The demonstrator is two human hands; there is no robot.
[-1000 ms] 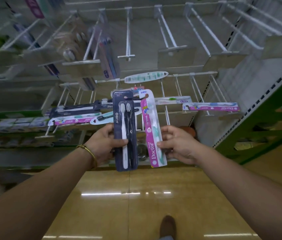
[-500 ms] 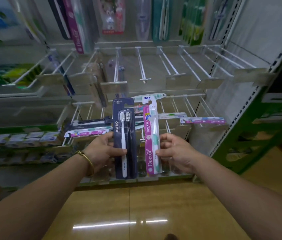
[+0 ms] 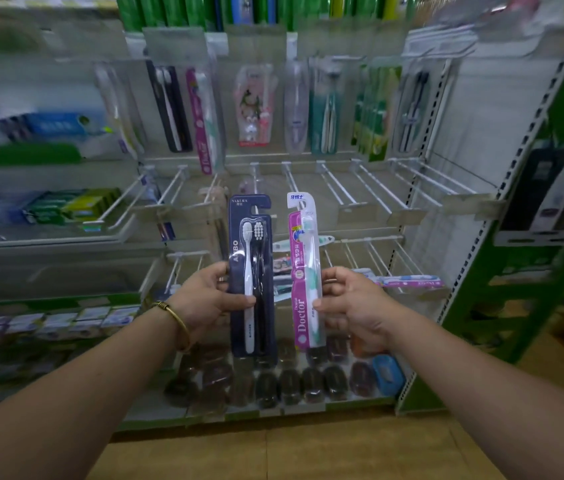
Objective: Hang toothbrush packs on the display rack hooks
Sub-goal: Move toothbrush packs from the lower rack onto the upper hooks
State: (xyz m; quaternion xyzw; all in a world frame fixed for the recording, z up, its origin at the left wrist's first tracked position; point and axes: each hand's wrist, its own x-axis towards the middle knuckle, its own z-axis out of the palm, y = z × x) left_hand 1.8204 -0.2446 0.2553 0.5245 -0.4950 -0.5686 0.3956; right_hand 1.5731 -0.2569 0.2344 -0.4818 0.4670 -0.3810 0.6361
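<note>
My left hand [image 3: 204, 299] pinches the navy twin pack [image 3: 251, 271] at mid-length, thumb across its face; my right hand [image 3: 353, 303] grips the pink Doctor pack [image 3: 304, 271] likewise at its edge. Both packs stand upright, side by side but apart, hang holes above my fingers. Beyond them the bare hooks [image 3: 337, 188] point toward me, nearest, I judge, to the pink pack

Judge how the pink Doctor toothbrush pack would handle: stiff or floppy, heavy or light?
Probably fairly stiff: the pink pack stands upright though the right hand grips only its lower half. Likely light, since one hand's thumb and fingers carry it. The clear blister front may be slippery.
</note>
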